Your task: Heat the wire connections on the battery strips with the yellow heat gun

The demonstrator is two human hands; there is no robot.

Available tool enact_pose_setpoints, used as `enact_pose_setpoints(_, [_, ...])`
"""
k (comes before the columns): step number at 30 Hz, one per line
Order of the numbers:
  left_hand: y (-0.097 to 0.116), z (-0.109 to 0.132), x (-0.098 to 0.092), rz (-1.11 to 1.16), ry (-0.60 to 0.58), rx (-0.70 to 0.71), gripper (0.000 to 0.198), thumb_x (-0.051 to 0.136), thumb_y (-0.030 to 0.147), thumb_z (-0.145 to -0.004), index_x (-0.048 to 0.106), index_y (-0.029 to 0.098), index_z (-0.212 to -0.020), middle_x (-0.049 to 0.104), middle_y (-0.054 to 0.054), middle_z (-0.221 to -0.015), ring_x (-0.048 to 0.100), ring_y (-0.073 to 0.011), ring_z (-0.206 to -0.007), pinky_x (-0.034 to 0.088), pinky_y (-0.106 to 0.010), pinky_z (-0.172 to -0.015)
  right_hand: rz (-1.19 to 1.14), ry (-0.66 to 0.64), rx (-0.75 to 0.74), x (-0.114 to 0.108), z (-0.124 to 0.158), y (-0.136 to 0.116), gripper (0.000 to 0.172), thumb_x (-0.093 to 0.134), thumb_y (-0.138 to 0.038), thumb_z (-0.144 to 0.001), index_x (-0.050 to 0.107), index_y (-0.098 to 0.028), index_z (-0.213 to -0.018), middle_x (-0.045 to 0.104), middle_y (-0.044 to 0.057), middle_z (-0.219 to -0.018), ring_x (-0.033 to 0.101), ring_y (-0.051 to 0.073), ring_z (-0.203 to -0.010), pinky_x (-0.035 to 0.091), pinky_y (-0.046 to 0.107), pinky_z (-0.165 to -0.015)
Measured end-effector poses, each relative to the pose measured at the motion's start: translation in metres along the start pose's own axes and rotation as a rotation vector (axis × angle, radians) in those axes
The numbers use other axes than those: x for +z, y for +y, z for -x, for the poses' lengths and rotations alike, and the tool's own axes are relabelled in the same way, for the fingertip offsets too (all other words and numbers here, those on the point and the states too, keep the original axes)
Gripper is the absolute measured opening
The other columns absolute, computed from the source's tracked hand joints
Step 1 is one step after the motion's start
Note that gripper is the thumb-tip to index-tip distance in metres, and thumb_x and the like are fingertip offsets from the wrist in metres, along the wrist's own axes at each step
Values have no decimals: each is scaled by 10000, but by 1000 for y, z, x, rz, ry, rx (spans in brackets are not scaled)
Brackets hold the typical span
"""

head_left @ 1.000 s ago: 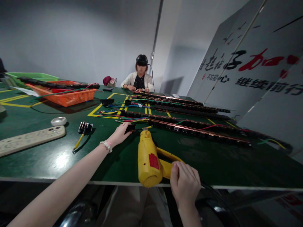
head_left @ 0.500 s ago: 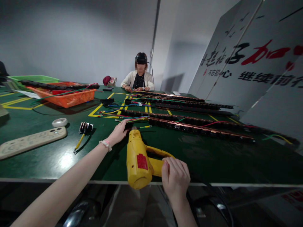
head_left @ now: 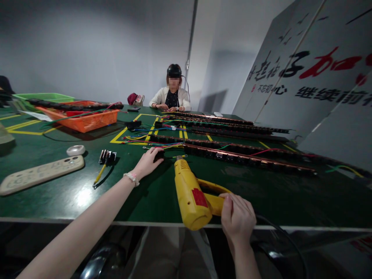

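Note:
My right hand (head_left: 238, 217) is wrapped around the handle of a yellow heat gun (head_left: 187, 186) with a red label. Its nozzle points away from me, towards the copper-edged black strips. My left hand (head_left: 147, 163) is closed over a small black part (head_left: 159, 155) on the table, just left of the nozzle. Fingers hide most of that part. A short yellow lead (head_left: 179, 156) with a metal end shows by the nozzle tip. To the left lies a small board with a yellow lead (head_left: 107, 159).
Long black strips with copper edges (head_left: 250, 160) and coloured wires lie across the green table (head_left: 139, 209). A phone (head_left: 43, 174) and a white round case (head_left: 76, 150) are at left. Behind them stand orange (head_left: 95, 123) and green (head_left: 43, 96) baskets. A person (head_left: 171, 95) sits opposite.
The heat gun and my right hand have moved to the right, so the nozzle is farther from my left hand. My left hand stays at the black part.

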State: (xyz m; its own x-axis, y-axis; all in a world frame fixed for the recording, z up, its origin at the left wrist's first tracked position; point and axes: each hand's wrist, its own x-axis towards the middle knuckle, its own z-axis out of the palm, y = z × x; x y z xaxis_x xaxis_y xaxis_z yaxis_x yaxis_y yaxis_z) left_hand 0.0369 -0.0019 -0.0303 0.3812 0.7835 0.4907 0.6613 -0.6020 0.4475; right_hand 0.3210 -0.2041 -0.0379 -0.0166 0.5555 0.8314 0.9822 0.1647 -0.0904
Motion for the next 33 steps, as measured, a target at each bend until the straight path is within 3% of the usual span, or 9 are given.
enact_pose_setpoints(7, [2, -1, 0, 17, -6, 27, 323, 515, 292, -867, 507, 204, -1178, 547, -72, -1191, 528, -239, -1106, 430, -400, -969, 176, 28, 6, -11, 1, 23, 318, 341, -197, -935, 609, -176, -764, 652, 20, -700, 581, 161, -686, 376, 297, -702])
enact_pose_setpoints(15, [8, 0, -1, -87, 1, 60, 356, 487, 279, -886, 492, 206, -1235, 552, -76, -1193, 529, -241, -1096, 445, -393, -931, 218, 5, -35, -14, 0, 20, 298, 359, -202, -937, 603, -169, -768, 649, 23, -699, 567, 160, -666, 373, 300, -700])
enact_pose_setpoints(23, [14, 1, -2, -189, -10, 71, 412, 528, 294, -856, 474, 228, -1259, 544, -73, -1210, 527, -260, -1097, 441, -427, -911, 173, -18, -16, -10, 2, -14, 285, 353, -231, -944, 574, -176, -773, 634, 34, -717, 547, 166, -695, 363, 310, -733])
enact_pose_setpoints(33, [1, 0, 3, 1, 4, 78, 494, 486, 115, -795, 460, 183, -1283, 523, -104, -1222, 501, -239, -1141, 412, -416, -1005, -36, -115, 42, 4, -3, -58, 296, 340, -249, -941, 556, -189, -748, 574, 15, -677, 513, 158, -706, 338, 307, -767])
